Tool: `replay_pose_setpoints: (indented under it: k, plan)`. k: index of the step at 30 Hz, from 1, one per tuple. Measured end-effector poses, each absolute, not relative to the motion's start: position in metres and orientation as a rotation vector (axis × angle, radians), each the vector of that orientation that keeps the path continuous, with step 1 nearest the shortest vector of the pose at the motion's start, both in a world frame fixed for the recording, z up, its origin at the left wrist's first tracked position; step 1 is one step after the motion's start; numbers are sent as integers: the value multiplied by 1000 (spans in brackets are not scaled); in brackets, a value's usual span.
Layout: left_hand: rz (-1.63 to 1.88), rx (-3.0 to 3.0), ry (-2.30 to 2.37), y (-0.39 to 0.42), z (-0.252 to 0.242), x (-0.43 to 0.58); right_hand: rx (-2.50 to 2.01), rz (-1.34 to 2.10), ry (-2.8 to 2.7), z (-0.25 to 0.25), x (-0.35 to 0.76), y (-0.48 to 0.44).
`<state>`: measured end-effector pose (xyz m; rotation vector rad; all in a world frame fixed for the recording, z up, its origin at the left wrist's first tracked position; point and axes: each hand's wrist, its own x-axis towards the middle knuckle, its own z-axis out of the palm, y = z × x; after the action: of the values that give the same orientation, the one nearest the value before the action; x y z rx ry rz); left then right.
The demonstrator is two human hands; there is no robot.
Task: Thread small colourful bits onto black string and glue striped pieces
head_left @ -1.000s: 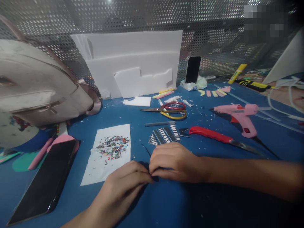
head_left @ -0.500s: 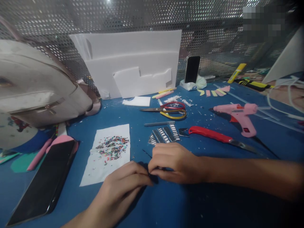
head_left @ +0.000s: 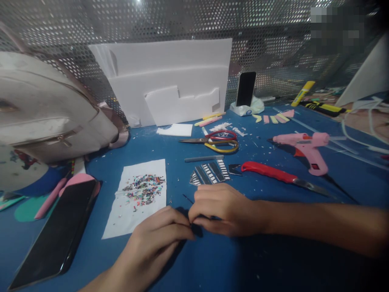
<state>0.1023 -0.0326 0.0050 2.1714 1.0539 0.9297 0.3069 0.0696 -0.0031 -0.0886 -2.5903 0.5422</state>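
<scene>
My left hand (head_left: 162, 235) and my right hand (head_left: 220, 209) meet fingertip to fingertip low over the blue table. Both are closed in a pinch on something small and dark, mostly hidden by the fingers. A thin dark sliver (head_left: 188, 198) shows just left of my right knuckles. Beyond that hand lies a flat piece with black and white stripes (head_left: 209, 172), with a small black scrap (head_left: 235, 169) beside it. Left of my hands is a white paper sheet (head_left: 114, 221) bearing a heap of multicoloured glitter flakes (head_left: 144, 188).
A red-handled cutter (head_left: 269, 171) and a pink glue gun (head_left: 306, 144) lie at right. Scissors (head_left: 223, 141) rest at the middle, a large phone (head_left: 54, 235) at left. A white bag (head_left: 54, 105), a white foam board (head_left: 170, 77) and a propped phone (head_left: 246, 89) stand behind.
Hardly anything differs. My fingertips have shifted very slightly to the left, still pressed together.
</scene>
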Motion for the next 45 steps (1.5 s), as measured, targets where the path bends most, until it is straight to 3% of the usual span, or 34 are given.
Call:
replay_pose_setpoints:
  k: [9,15,24,45]
  plan:
    - [927,2266,968,-35,1,102,-76,536,-2591,-4,306,70]
    - [665,2552,970,-32,5,86,-92,530,-2604,-2,306,70]
    - [734,2574,1427,6,10,28,-98,604,-2659,-2,307,71]
    - [611,2669,1536,10,4,29,-88,631,-2641,-3,307,70]
